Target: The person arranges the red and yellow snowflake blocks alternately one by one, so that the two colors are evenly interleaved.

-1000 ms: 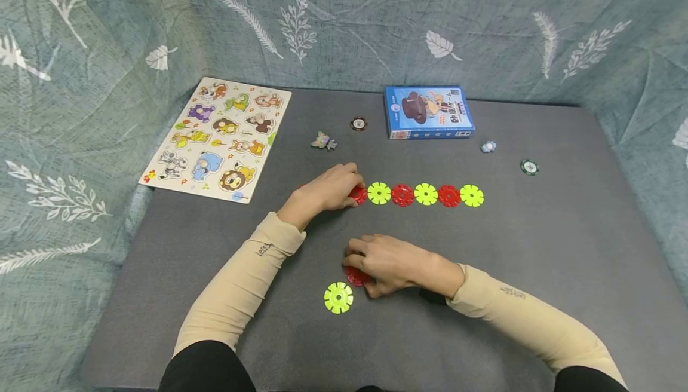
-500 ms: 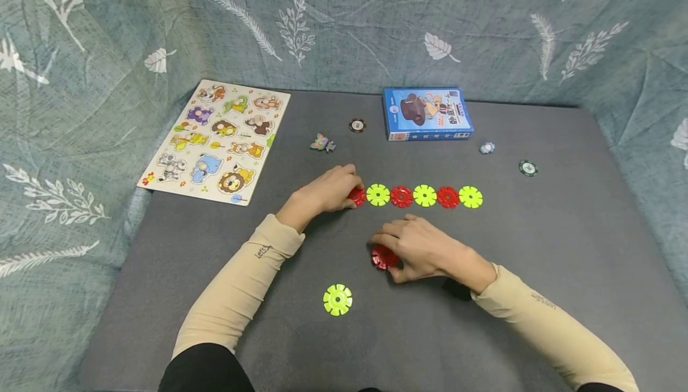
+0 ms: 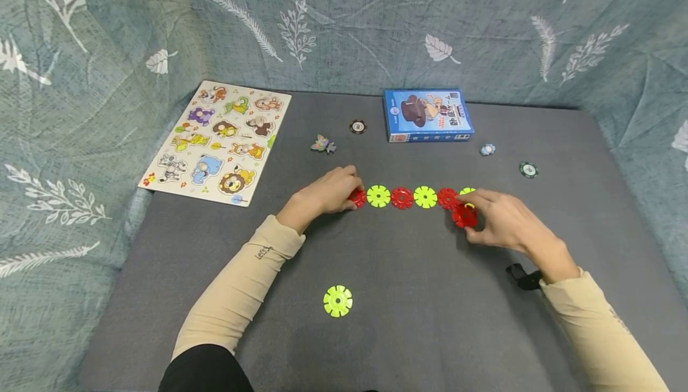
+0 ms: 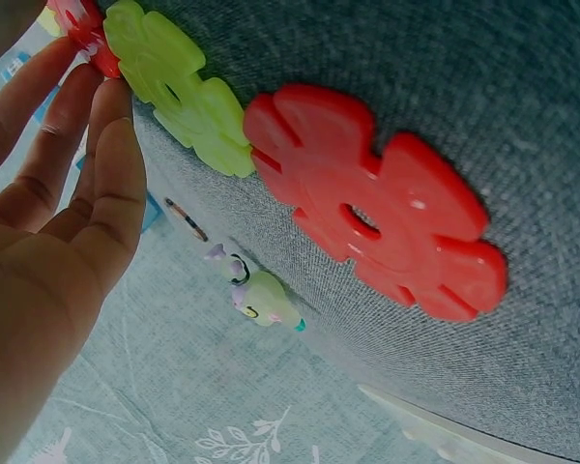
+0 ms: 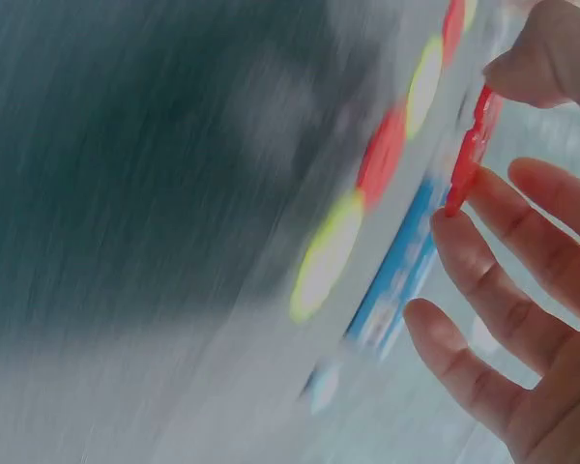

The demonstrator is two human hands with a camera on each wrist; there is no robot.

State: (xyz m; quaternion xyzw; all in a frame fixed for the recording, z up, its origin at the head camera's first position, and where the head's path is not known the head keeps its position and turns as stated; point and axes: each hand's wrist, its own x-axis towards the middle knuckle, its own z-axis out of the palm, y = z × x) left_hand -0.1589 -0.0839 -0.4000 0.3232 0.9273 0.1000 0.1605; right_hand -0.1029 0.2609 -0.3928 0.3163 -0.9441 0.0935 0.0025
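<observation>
A row of alternating red and yellow-green notched plastic discs crosses the table. My left hand [image 3: 328,190] has its thumb and fingertips at the edges of a red notched disc [image 3: 357,198] in that row. In the left wrist view, a yellow-green disc [image 4: 179,87] and another red disc [image 4: 367,198] continue the row on the near side of that hand. Between thumb and fingers, my right hand [image 3: 502,220] pinches a loose red notched disc [image 5: 474,150], raised above the row. It overlaps the row's right end in the head view, partly hiding the last yellow-green disc [image 3: 467,191].
One loose yellow-green disc [image 3: 338,301] lies nearer the person. An animal puzzle board [image 3: 215,141] is at the back left, a blue box [image 3: 429,115] at the back. Two poker chips, a small winged figure [image 3: 322,144] and a little blue figure [image 3: 487,149] lie beyond the row.
My right hand has carried the loose red disc from beside the loose yellow-green disc, away and rightward to the row's right end. My left hand has stayed in place.
</observation>
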